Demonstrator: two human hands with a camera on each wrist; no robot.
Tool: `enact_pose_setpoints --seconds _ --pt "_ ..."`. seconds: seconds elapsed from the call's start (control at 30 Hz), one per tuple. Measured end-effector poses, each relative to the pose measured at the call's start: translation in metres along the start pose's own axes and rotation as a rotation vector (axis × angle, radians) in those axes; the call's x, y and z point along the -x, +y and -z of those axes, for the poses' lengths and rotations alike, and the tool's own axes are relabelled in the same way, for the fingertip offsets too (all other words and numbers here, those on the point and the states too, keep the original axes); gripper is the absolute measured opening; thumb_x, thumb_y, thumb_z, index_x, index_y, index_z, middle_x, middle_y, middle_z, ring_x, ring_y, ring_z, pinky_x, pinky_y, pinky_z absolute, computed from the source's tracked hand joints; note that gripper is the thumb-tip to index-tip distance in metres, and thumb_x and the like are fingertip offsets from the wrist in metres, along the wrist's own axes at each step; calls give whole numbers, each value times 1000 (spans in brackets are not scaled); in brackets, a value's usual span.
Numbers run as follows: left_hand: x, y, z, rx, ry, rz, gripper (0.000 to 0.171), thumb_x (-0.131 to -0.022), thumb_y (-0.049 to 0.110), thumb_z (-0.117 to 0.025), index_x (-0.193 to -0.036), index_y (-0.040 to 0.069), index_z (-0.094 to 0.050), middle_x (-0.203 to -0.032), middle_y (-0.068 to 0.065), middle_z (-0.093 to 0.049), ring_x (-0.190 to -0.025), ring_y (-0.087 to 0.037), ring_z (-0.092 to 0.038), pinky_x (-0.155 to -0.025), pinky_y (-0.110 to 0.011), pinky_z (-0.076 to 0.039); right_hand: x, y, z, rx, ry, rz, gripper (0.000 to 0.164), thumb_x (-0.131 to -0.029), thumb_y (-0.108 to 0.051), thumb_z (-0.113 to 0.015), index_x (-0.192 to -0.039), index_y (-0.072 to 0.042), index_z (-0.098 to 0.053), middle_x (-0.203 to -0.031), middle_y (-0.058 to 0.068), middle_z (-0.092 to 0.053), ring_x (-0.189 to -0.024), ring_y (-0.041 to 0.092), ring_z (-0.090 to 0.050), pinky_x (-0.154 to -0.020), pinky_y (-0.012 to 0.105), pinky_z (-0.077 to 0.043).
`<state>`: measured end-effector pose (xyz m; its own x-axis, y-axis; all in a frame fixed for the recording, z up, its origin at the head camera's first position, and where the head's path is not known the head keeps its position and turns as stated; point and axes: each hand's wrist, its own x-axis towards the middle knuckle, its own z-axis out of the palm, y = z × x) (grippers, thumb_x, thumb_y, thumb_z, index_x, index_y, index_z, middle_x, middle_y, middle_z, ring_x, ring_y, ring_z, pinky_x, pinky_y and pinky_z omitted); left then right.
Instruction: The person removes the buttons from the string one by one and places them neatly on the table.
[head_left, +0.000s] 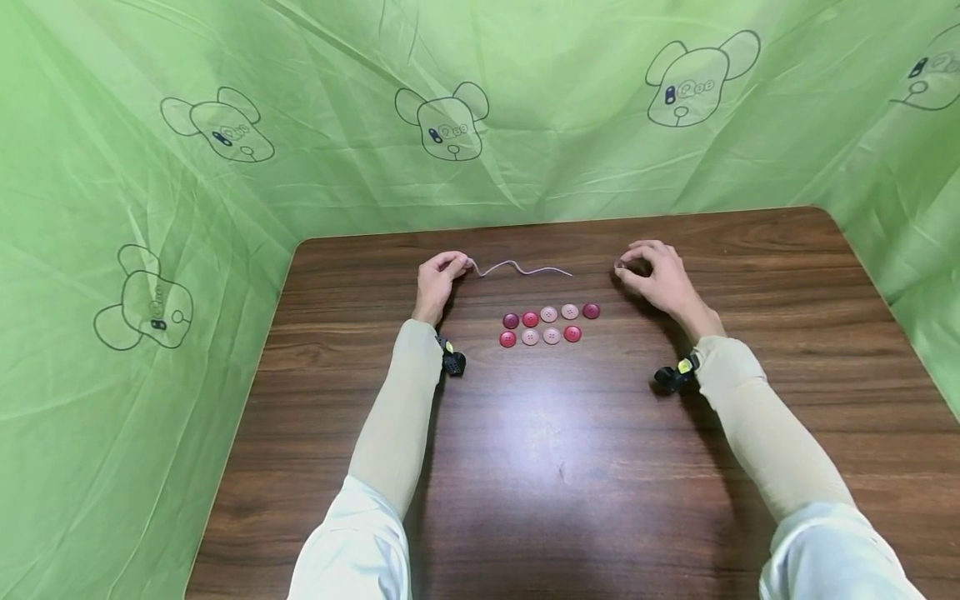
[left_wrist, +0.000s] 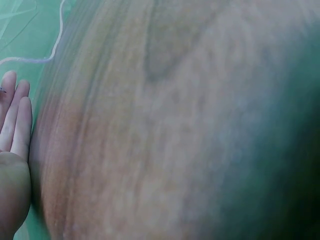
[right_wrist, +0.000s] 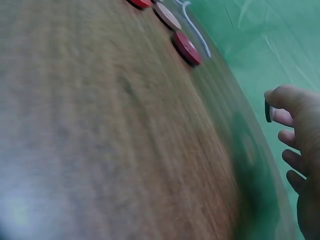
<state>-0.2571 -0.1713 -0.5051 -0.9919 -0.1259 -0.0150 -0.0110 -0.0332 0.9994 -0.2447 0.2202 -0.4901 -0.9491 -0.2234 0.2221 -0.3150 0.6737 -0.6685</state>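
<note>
At the far left of the buttons, my left hand (head_left: 438,283) pinches one end of a thin pale-purple string (head_left: 528,271), which runs wavily to the right across the table. In the left wrist view part of that string (left_wrist: 37,60) curves past the fingertips. My right hand (head_left: 660,279) holds a small button (right_wrist: 269,110) between thumb and index finger, its dark edge showing in the right wrist view. Between the hands, several buttons in pink, red and dark maroon lie flat in two rows, among them a maroon button (head_left: 591,311) and a pink button (head_left: 551,336).
The wooden table (head_left: 555,483) reflects a bright patch of light near its middle. A green cloth (head_left: 330,183) printed with bear heads stands around its back and sides. Each wrist carries a small black camera, such as the right one (head_left: 670,379).
</note>
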Motion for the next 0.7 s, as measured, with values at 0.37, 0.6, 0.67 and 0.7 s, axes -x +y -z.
enact_pose_setpoints --seconds 0.37,0.6,0.67,0.7 --pt "1 3 2 19 -19 37 26 -92 10 -63 -107 -11 -65 -93 -13 -72 -87 -13 -68 -94 -37 -54 25 -33 -6 37 -86 107 24 -82 -21 -75 -100 -7 -68 -129 19 -54 -121 42 -42 -102 59 -29" --pt "9 21 1 -5 -46 38 27 -92 6 -62 -108 -16 -62 -101 -27 -69 -94 -26 -68 -97 -45 -51 44 -48 -10 99 -155 150 24 -79 -24 -77 -97 -11 -68 -131 15 -52 -124 39 -39 -101 59 -29" --pt "10 23 1 -8 -46 36 27 -92 5 -62 -108 -17 -62 -101 -26 -69 -94 -25 -68 -97 -45 -51 49 -50 -11 114 -167 163 24 -78 -24 -78 -97 -12 -69 -131 14 -53 -124 39 -39 -101 59 -29" --pt "10 23 1 -6 -44 33 28 -92 5 -63 -108 -17 -61 -100 -25 -69 -93 -24 -68 -97 -45 -51 51 -51 -12 122 -173 169 24 -78 -24 -78 -97 -12 -70 -131 14 -53 -124 38 -39 -101 58 -30"
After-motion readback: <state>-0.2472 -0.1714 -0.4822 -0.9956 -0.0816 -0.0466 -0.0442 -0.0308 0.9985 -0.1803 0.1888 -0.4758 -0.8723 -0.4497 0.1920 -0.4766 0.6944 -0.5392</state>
